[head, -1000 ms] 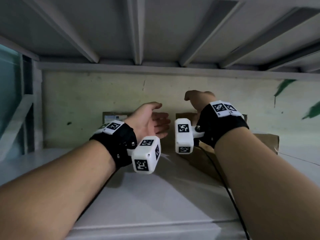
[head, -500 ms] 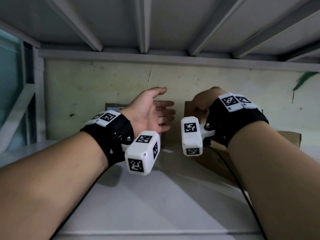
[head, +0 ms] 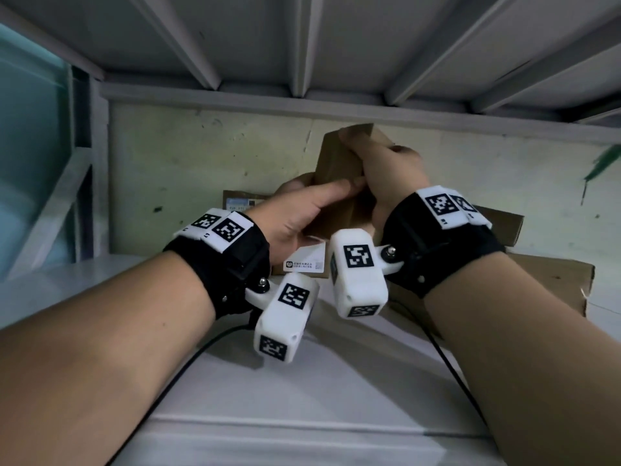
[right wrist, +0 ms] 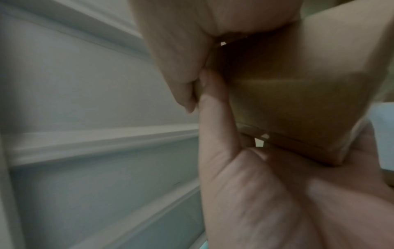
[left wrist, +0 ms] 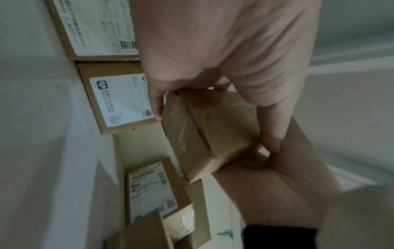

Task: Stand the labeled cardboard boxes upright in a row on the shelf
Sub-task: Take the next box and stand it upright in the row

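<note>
A small box (head: 339,169) is gripped by both hands above the shelf (head: 302,381): only the left wrist view shows 2 labelled boxes (left wrist: 119,102) stood against the back wall and another labelled box (left wrist: 151,190) lying among more cardboard, while the head view shows those mostly hidden behind the wrists. The box is held tilted, the left hand (head: 302,216) curled round its lower end with the thumb along its front, the right hand (head: 386,176) clamped over its top and side. A white shelf, a pale stained wall (head: 188,169) and a ribbed underside (head: 302,45) overhead are seen
</note>
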Available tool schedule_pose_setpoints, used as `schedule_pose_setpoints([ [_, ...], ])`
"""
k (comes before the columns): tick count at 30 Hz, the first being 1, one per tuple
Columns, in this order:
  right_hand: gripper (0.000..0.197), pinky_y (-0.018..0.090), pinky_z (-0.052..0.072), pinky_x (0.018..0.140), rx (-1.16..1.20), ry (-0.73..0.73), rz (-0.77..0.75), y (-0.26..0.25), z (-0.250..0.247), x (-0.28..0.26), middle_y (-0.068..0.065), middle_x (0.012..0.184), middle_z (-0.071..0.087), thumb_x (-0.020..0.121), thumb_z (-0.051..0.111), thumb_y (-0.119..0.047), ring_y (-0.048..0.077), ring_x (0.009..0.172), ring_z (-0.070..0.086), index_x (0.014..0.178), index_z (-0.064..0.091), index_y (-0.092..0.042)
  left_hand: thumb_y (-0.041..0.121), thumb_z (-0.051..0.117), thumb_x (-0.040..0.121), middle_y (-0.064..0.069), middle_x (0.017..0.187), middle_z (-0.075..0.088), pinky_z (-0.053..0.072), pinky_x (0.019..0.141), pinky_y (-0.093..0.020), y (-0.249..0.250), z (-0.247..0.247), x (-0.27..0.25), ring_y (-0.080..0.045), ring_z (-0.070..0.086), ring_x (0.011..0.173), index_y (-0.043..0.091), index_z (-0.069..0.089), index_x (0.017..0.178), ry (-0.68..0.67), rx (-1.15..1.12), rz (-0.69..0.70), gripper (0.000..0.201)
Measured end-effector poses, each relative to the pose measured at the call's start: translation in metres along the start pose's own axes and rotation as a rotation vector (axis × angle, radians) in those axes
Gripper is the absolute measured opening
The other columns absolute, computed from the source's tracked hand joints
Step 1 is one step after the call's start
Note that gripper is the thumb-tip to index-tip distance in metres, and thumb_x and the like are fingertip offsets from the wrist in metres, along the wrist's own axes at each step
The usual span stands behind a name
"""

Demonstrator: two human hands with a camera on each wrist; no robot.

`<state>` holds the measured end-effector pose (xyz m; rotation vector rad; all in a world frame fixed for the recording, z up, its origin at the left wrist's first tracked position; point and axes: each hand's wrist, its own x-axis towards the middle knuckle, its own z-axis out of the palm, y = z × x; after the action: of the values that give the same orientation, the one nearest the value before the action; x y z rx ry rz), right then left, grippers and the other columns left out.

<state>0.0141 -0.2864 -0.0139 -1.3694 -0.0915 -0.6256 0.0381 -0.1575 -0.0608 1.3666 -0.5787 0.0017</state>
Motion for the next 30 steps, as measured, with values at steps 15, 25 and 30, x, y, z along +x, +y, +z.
schedule_pose_setpoints([
  [15, 0.024, 0.017, 0.045, 0.032, -0.120, -0.221, 0.464, 0.033, -0.014, 0.009, 0.011, 0.061, 0.062, 0.106, 0.043, -0.014, 0.021, 0.047, 0.061, 0.086, 0.051, -0.002, 0.050, 0.068, 0.096, -0.010, 0.084, 0.077, 0.056, 0.097, -0.045, 0.013, -0.005, -0.016, -0.031, 0.073, 0.088, 0.014, 0.072, 0.105, 0.082, -0.184, -0.038, 0.037],
  [25, 0.050, 0.046, 0.051, 0.098, -0.659, -0.146, 0.228, 0.084, -0.081, 0.083, 0.004, 0.118, 0.055, 0.092, 0.052, -0.038, 0.034, 0.123, 0.059, 0.130, 0.058, -0.008, 0.050, 0.068, 0.093, -0.016, 0.148, 0.063, 0.047, 0.112, -0.052, 0.004, -0.006, -0.015, -0.036, 0.063, 0.134, 0.014, 0.067, 0.142, -0.008, -0.307, -0.231, 0.061],
  [30, 0.033, 0.022, 0.035, 0.053, -1.259, -0.146, 0.130, 0.065, -0.084, 0.067, -0.002, 0.063, 0.056, 0.081, 0.069, -0.044, 0.020, 0.059, 0.057, 0.072, 0.060, -0.014, 0.051, 0.066, 0.094, -0.016, 0.142, 0.069, 0.053, 0.105, -0.051, -0.003, -0.006, -0.014, -0.035, 0.062, 0.135, 0.014, 0.070, 0.138, 0.004, -0.293, -0.277, 0.058],
])
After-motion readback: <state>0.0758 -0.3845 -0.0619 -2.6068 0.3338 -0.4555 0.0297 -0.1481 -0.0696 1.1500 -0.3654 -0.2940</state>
